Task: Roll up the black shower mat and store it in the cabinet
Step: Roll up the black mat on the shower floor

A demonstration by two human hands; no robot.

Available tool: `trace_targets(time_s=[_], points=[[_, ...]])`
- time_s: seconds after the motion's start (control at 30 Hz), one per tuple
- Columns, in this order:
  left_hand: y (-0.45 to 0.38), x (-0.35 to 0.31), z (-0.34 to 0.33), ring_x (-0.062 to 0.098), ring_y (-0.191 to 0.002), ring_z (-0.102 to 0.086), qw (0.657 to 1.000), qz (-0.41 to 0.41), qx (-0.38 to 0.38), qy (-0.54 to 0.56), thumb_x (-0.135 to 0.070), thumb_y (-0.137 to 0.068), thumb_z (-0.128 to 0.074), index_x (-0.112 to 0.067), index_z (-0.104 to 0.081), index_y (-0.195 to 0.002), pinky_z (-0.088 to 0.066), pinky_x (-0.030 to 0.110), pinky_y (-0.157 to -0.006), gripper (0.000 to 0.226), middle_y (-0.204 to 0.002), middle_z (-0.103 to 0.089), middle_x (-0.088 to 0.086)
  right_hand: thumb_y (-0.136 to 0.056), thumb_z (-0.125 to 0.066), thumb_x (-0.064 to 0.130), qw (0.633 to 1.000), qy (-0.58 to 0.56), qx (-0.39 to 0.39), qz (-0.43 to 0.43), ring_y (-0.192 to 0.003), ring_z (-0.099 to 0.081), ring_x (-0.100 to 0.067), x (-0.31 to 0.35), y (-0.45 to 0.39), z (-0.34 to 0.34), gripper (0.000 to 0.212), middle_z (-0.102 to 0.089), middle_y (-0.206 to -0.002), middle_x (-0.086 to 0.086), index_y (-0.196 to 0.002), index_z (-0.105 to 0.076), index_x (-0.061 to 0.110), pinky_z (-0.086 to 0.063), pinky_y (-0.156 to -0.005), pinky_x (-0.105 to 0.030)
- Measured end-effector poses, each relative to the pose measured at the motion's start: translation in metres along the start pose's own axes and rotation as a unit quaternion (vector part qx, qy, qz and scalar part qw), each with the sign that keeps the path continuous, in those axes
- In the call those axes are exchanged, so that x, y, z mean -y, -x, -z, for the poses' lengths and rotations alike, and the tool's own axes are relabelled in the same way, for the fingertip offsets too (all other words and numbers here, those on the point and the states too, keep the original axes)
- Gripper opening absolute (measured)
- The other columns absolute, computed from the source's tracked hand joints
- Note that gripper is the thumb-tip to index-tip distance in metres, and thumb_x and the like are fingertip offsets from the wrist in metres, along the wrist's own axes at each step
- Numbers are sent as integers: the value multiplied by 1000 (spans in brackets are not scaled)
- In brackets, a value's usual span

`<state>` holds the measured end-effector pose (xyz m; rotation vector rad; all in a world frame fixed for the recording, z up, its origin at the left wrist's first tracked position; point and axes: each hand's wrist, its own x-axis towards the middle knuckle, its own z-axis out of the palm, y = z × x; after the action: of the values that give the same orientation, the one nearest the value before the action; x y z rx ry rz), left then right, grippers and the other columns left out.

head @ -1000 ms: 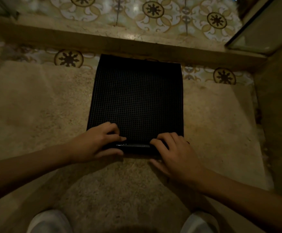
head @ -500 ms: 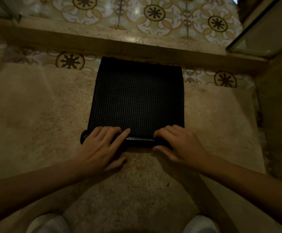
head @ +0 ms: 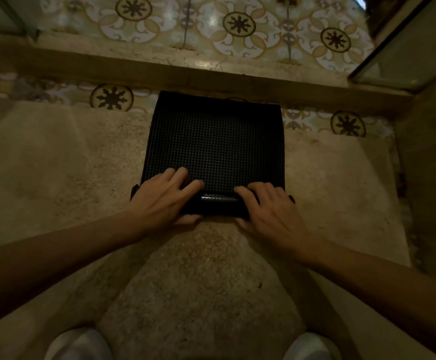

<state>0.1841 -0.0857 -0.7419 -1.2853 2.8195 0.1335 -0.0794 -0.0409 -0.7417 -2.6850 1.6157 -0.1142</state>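
The black shower mat [head: 215,146], a gridded rubber square, lies flat on the stone floor with its far edge against a raised stone step. Its near edge is curled into a tight roll [head: 218,202] lying crosswise. My left hand [head: 164,201] presses on the left end of the roll, fingers spread over it and thumb under the near side. My right hand [head: 266,211] grips the right end the same way. The roll's ends stick out a little past both hands. No cabinet is in sight.
A raised stone step [head: 211,76] runs across behind the mat, with patterned floor tiles [head: 237,24] beyond it. A glass panel [head: 404,55] stands at the upper right. My two white shoes [head: 79,344] show at the bottom edge.
Both hands have pushed the rolled edge away from me, so the roll is thicker and the flat part of the mat is shorter. My fingers now reach further over the roll.
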Motion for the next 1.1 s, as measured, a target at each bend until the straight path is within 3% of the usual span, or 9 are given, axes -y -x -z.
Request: trace_targets(time_s=[0.17,0.33,0.43,0.6,0.8,0.93,1.1], points=[[-4,10,6,23,-78,-47,999,-40,-5,37,-66,-92,-40,-22,-49,-121,-42,32,-54,53,-99,-49,10,-90,-58,50,999,-24,-4,30,-84,-62,-28,-12,-10,4,52,-64,-103,-11,-123,-58,10,-53,-67,-40],[-3,3,4,31,-91,-50,998,-7,-52,20,-57,-91,-50,-16,-59,-114,-44,40,-67,48,-105,-53,17,-93,-57,45,1000,24,-1,20,-105,-56,-33,-8,-8,6,50,-62,-114,-15,-126,-60,7,-50,-80,-44],[-6,1,8,32,-92,-52,999,19,-25,10,-60,-93,-38,-13,-60,-116,-45,42,-72,56,-105,-58,16,-96,-51,46,1000,19,11,3,-96,-58,-33,-7,-12,11,51,-63,-112,-17,-127,-61,7,-51,-74,-43],[-14,7,14,25,-86,-54,998,33,-16,53,-61,-97,-23,-11,-54,-118,-46,38,-73,62,-103,-60,10,-99,-39,52,997,-53,54,-13,-95,-58,-30,-21,-26,17,60,-64,-111,-15,-132,-54,4,-52,-79,-42],[-15,6,15,22,-78,-56,998,22,-13,56,-59,-97,-11,-14,-52,-111,-48,35,-63,63,-95,-62,7,-101,-29,52,997,-61,46,7,-83,-58,-23,-23,-28,13,50,-65,-101,-8,-124,-50,13,-51,-71,-38],[-11,4,15,18,-68,-54,999,3,-16,36,-55,-98,-11,-20,-44,-104,-32,27,-48,49,-88,-59,1,-102,-26,49,997,-37,60,21,-80,-60,-21,-21,-25,11,47,-67,-100,-6,-121,-51,15,-51,-65,-34],[-7,0,12,18,-70,-46,999,-17,-25,37,-50,-100,-23,-18,-50,-106,-35,30,-46,42,-99,-52,8,-102,-41,39,999,-27,25,34,-75,-57,-24,-15,-16,11,38,-59,-103,-12,-114,-61,9,-50,-52,-36]])
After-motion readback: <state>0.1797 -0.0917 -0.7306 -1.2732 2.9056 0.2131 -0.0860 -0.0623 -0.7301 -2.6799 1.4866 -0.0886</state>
